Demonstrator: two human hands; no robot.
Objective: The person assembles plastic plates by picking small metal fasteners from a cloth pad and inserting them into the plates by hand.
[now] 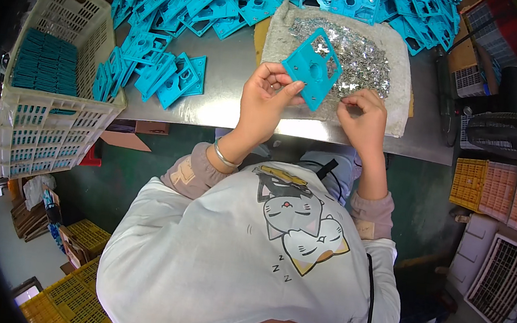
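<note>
My left hand [264,99] grips a turquoise plastic plate [308,86] by its lower left edge, thumb on the face that shows. The plate is tilted above the table and has a rectangular opening and a round recess. Just right of it, my right hand [365,121] is closed, with thumb and forefinger pinched together; anything between them is too small to make out. Beyond both hands, a heap of small shiny metal pieces [366,62] lies on a whitish cloth [400,91]. The held plate hides part of the heap.
A large pile of similar turquoise plates [224,6] covers the far side of the metal table [225,88]. Several loose plates [179,80] lie at its left. A white crate [56,105] with stacked turquoise plates stands left. Yellow and orange crates [498,193] are at right.
</note>
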